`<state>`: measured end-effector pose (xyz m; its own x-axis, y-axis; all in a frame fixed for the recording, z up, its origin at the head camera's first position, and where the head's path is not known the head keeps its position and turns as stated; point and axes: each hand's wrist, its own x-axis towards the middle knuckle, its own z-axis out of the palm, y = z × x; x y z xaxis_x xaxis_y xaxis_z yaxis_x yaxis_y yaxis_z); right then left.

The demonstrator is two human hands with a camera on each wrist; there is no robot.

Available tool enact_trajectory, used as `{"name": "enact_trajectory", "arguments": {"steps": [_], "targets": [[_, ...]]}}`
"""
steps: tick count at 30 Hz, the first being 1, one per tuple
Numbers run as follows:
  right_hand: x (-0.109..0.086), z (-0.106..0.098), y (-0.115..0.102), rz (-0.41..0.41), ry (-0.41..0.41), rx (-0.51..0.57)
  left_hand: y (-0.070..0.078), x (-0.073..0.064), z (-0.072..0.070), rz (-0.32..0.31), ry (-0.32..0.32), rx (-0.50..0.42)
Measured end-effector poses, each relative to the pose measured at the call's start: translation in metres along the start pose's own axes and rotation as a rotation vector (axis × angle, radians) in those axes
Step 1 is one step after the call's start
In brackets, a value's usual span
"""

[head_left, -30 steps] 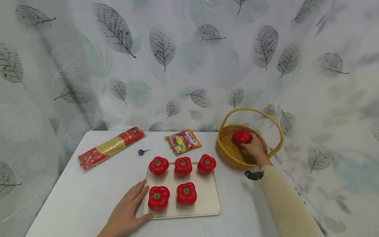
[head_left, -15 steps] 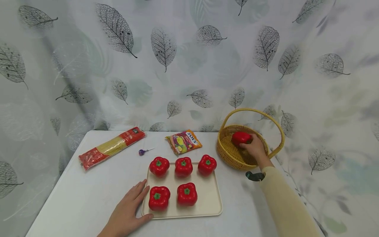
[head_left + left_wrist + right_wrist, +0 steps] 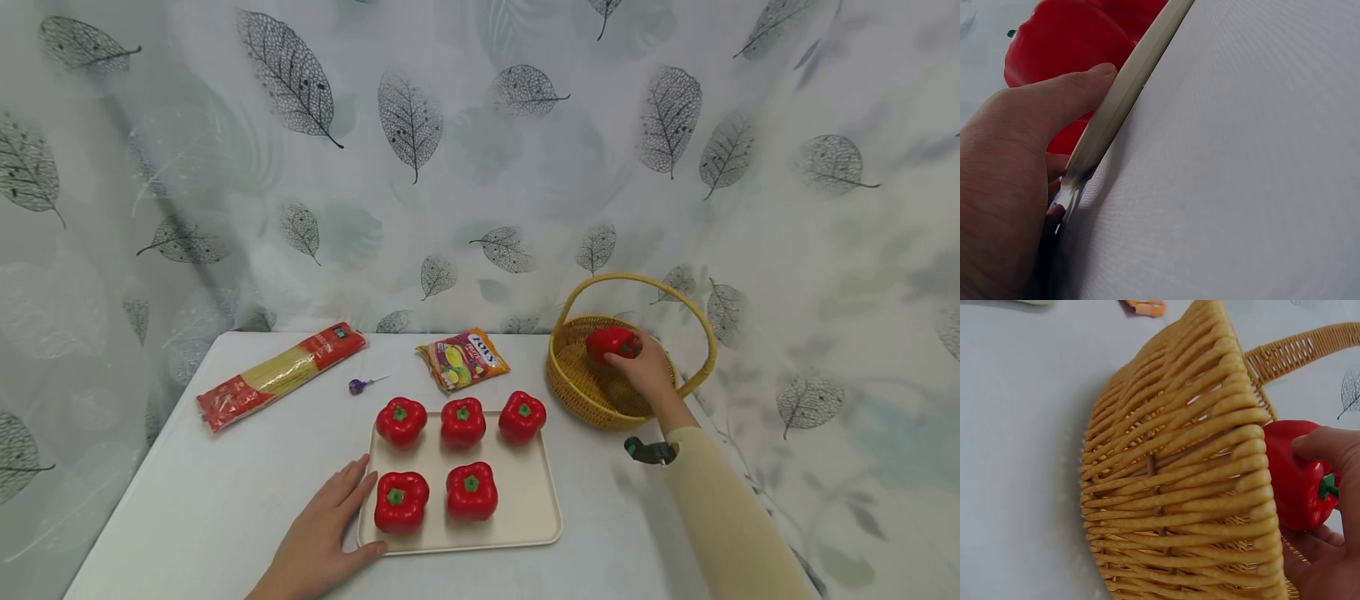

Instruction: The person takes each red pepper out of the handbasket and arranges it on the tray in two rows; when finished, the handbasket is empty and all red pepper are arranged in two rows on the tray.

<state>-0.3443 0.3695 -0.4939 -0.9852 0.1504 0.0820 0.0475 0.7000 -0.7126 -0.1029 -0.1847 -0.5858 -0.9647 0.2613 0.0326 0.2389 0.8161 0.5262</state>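
Observation:
In the head view my right hand point(image 3: 648, 367) grips a red bell pepper point(image 3: 611, 342) over the inside of a yellow wicker basket point(image 3: 592, 400). The right wrist view shows the thumb and fingers around the bell pepper point(image 3: 1294, 472), its green stem facing the palm, at the basket's rim point(image 3: 1254, 462). My left hand point(image 3: 322, 525) lies against the left side of a cream tray point(image 3: 525, 521), fingers extended along its edge and thumb at the front corner. In the left wrist view, the thumb touches the tray's rim point(image 3: 1125, 87). Several red bell peppers point(image 3: 472, 492) stand on the tray.
Behind the tray lies a FOX'S candy bag point(image 3: 465, 360). A lollipop point(image 3: 360, 386) and a long red-and-yellow packet of noodles point(image 3: 283, 375) lie to its left. The basket's tall handle point(image 3: 633, 277) arches over it. A leaf-print curtain point(image 3: 480, 183) hangs behind the table.
The right hand and its bell pepper have risen slightly within the basket, and the pepper has tilted a little. The left hand and tray have stayed in place.

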Motion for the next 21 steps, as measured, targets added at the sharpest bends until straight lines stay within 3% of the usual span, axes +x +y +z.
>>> {"name": "enact_trajectory", "arguments": {"steps": [21], "targets": [[-0.023, -0.001, -0.017, -0.054, 0.037, 0.035, 0.001, -0.001, -0.001, 0.006, 0.007, 0.012]]}}
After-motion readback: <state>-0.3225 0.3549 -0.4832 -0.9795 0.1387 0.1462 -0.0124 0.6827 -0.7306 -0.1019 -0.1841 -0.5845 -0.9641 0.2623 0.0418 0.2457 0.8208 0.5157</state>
